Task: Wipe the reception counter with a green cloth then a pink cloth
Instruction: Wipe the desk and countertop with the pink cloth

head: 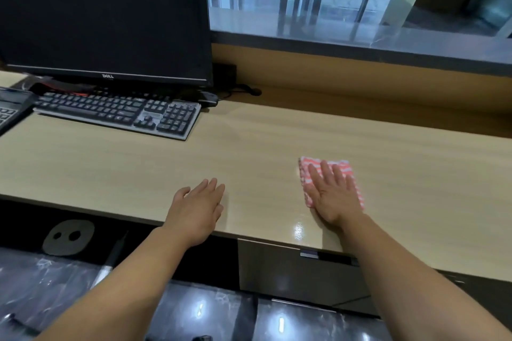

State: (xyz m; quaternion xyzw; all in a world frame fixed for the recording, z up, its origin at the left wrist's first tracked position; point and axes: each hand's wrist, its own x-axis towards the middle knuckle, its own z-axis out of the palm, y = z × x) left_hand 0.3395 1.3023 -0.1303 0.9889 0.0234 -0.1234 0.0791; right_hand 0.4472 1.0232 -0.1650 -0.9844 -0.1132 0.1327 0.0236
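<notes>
The pink cloth (329,178), striped pink and white and folded into a rectangle, is laid flat on the wooden counter (138,163), right of centre and near the front edge; the right hand (333,196) is pressed palm-down on it, fingers spread flat, nothing clamped; the cloth's far edge and right side are left uncovered. The left hand (198,209) is held flat at the counter's front edge, fingers loosely extended and empty, well apart from the cloth. A keyboard (119,114) is placed at the back left below a dark monitor (105,16); cables (241,89) are seen behind it; a glossy ledge (360,46) is raised beyond the counter.
</notes>
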